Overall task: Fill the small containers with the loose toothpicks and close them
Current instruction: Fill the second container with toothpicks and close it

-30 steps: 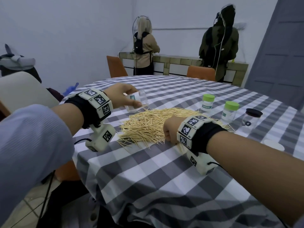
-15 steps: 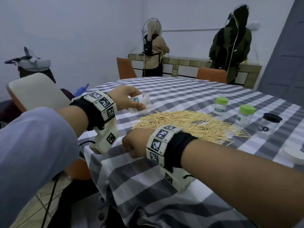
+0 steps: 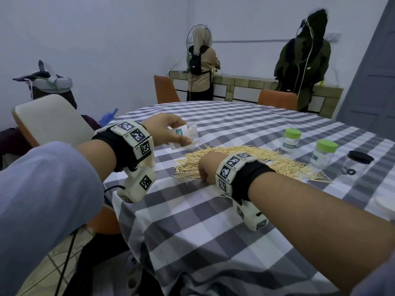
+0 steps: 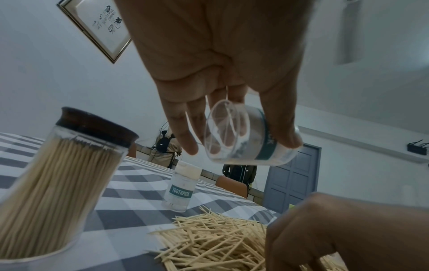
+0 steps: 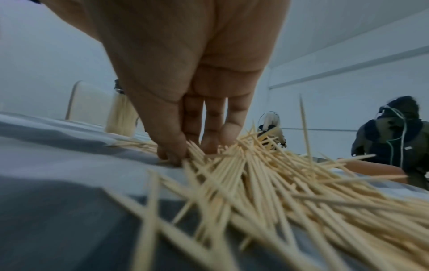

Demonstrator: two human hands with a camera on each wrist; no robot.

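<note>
My left hand [image 3: 171, 133] grips a small clear container [image 3: 189, 135] with a teal label, lidless and tipped on its side just above the far left end of the toothpick pile [image 3: 245, 159]. In the left wrist view the container [image 4: 246, 139] is pinched between thumb and fingers, and a few toothpicks show inside. My right hand [image 3: 204, 173] is curled at the pile's near left edge. In the right wrist view its thumb and fingertips [image 5: 174, 154] dig into the toothpicks [image 5: 267, 183] and pinch some against the cloth.
Two green-lidded containers [image 3: 291, 139] [image 3: 323, 153] and a black-lidded jar [image 3: 358, 163] stand right of the pile. A tall full jar [image 4: 62, 183] and a white-capped container [image 4: 183, 187] stand by my left hand. Two people stand at the far counter [image 3: 245, 82]. The checked tablecloth [image 3: 213, 231] covers the table.
My right hand drew back off the pile to the near left, then returned into its near left edge. The left hand kept hold of the container and tipped it lower.
</note>
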